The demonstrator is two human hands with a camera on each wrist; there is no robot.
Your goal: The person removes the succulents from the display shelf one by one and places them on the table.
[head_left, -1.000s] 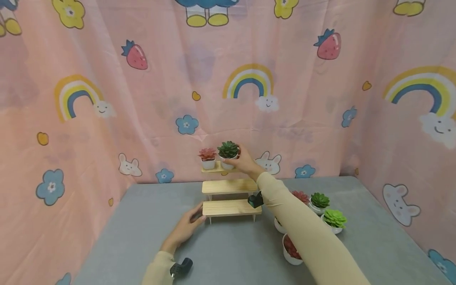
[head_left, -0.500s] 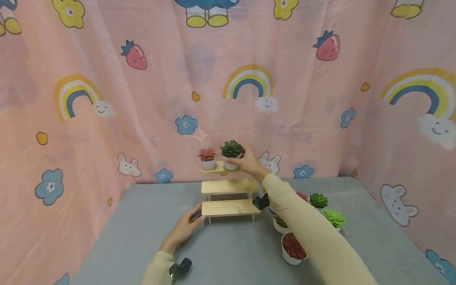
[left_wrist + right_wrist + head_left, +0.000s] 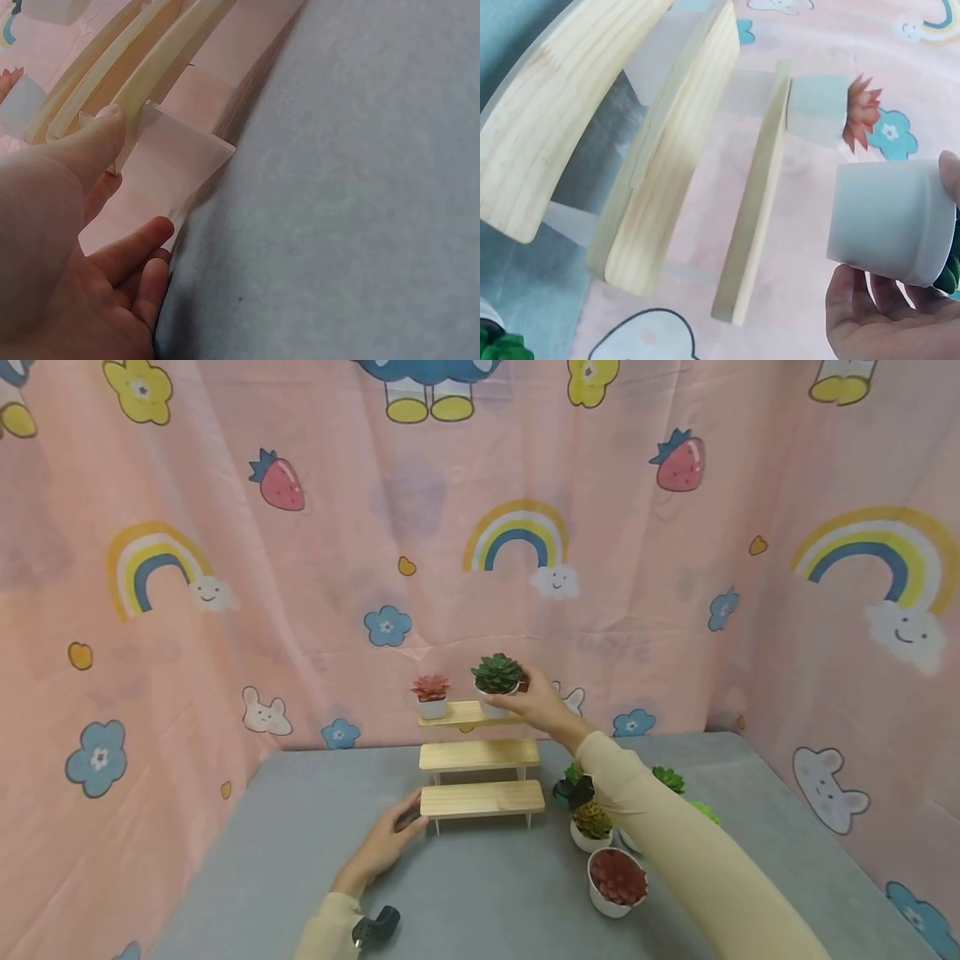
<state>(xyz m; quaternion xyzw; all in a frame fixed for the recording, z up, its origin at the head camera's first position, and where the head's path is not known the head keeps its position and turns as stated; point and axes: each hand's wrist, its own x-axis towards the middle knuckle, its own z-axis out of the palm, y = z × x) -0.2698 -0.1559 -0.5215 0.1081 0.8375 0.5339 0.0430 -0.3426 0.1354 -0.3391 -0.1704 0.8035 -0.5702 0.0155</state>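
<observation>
My right hand (image 3: 543, 702) grips a white pot with a dark green succulent (image 3: 498, 673), thumb and fingers around the pot (image 3: 889, 221). In the right wrist view the pot hangs apart from the top board (image 3: 754, 195). A potted pink succulent (image 3: 432, 695) stands at the left end of that board. The three-tier wooden stand (image 3: 480, 756) has pale legs. At its lowest board (image 3: 169, 64), my left hand (image 3: 386, 839) holds the left end, thumb on the board. The other fingers lie beside the leg (image 3: 184, 142).
Right of the stand are several potted succulents: a dark red one (image 3: 617, 881), an olive one (image 3: 592, 824) and green ones (image 3: 669, 778) partly behind my right sleeve (image 3: 675, 835). A pink patterned curtain (image 3: 315, 577) hangs behind the grey table (image 3: 300, 810).
My right hand has moved to the right above the top board with the green succulent, widening its gap from the pink one. My left hand has stayed at the stand.
</observation>
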